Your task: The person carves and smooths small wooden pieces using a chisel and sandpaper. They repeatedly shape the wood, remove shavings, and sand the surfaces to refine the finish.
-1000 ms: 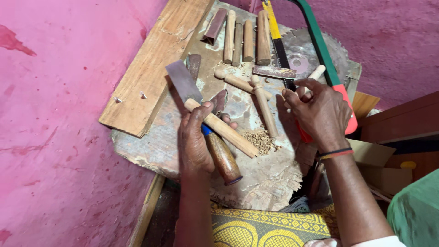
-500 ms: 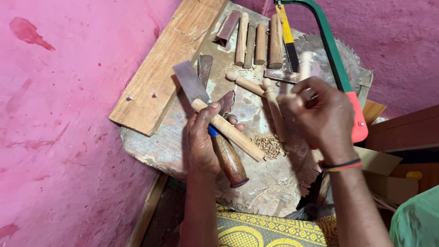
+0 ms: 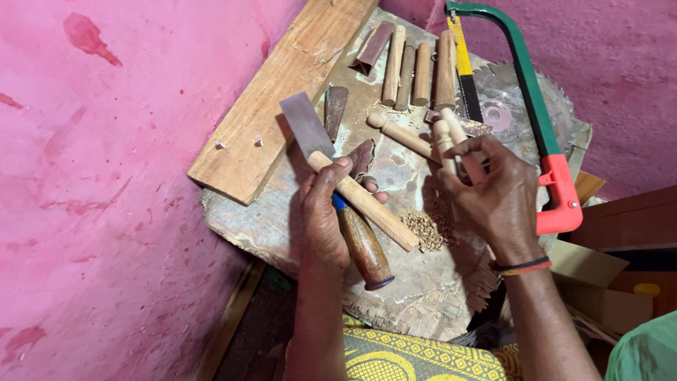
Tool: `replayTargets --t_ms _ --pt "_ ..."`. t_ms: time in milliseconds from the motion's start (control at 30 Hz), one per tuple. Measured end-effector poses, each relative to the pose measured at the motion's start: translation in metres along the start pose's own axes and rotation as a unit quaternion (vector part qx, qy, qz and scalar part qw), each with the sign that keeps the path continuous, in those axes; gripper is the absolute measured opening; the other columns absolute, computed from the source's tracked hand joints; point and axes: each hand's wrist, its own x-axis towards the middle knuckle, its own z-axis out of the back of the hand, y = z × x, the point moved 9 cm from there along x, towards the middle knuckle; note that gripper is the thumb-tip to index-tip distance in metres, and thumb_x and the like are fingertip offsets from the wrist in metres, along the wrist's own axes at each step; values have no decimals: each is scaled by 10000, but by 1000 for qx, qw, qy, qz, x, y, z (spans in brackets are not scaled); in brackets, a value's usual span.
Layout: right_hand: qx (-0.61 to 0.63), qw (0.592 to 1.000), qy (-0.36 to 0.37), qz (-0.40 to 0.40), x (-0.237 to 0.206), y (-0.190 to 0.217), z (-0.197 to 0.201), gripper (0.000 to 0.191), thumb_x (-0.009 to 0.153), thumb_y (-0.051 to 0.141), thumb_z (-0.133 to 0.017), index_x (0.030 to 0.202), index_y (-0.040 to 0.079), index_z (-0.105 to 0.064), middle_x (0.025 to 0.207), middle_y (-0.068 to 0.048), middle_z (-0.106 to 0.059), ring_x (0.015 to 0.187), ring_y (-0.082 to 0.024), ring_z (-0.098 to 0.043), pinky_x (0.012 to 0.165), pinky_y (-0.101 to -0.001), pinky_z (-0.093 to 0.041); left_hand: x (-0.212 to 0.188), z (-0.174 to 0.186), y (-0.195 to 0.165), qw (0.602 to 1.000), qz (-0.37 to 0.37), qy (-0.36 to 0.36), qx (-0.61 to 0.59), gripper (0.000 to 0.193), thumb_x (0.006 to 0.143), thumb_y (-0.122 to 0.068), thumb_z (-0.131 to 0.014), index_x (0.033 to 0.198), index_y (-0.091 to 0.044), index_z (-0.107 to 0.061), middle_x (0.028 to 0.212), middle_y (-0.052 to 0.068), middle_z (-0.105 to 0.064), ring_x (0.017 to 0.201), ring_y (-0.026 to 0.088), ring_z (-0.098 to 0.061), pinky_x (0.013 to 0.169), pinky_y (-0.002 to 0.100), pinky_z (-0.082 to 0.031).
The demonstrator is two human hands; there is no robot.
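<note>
the left hand (image 3: 321, 219) grips two wooden-handled chisels (image 3: 352, 194) over the stump top (image 3: 423, 282). the right hand (image 3: 493, 194) pinches turned wooden pegs (image 3: 451, 141) upright, above the sawdust pile (image 3: 427, 229). the hacksaw (image 3: 546, 141) lies just right, the plank (image 3: 282, 92) left.

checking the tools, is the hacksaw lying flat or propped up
Lying flat: the hacksaw rests on its side on the wooden block, frame and blade both down.

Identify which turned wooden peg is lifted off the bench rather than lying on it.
The pale peg gripped in the right hand. The other pegs lie in a row at the bench's far edge, and one lies loose beside the hand.
</note>
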Motion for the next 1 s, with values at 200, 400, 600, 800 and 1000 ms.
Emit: replayTargets --t_ms 200,400,600,800,1000 --pt "91 995 -19 39 7 30 -2 340 840 139 -848 1126 87 -670 1004 -151 -766 863 -219 -767 702 -364 -616 0 -6 -17 1000 -14 25 -7 266 937 -188 -649 1094 25 -634 1075 127 -749 738 193 -647 657 396 -611" --pt "169 974 106 -110 19 56 -86 337 823 113 -777 1136 119 -652 915 -141 -743 649 -206 -772 544 -359 -620 -2 -1 -44 998 -39 27 -47 268 979 -194 -660 1121 32 -630 906 115 -655 763 202 -648 655 382 -598" --pt "103 986 97 -94 38 74 -116 342 811 118 -802 1125 86 -671 760 -187 -734 577 -244 -692 508 -380 -560 1 5 -51 995 -49 32 -80 276 960 -224 -660 1089 18 -634 869 98 -632 752 189 -640 633 337 -594" --pt "88 991 87 -44 56 87 -135 389 782 20 -653 1166 81 -641 800 -157 -732 647 -244 -737 530 -426 -604 3 9 -50 997 -38 8 -63 238 941 -217 -664 1048 -8 -622 887 85 -652 747 189 -654 623 346 -605" --pt "-20 997 42 56 56 101 -124 426 855 128 -674 1246 -21 -594 795 -266 -725 700 -414 -704 609 -542 -541 1 4 -50 998 -46 16 -43 295 934 -214 -657 1093 34 -666 890 86 -667 741 168 -652 611 328 -602"
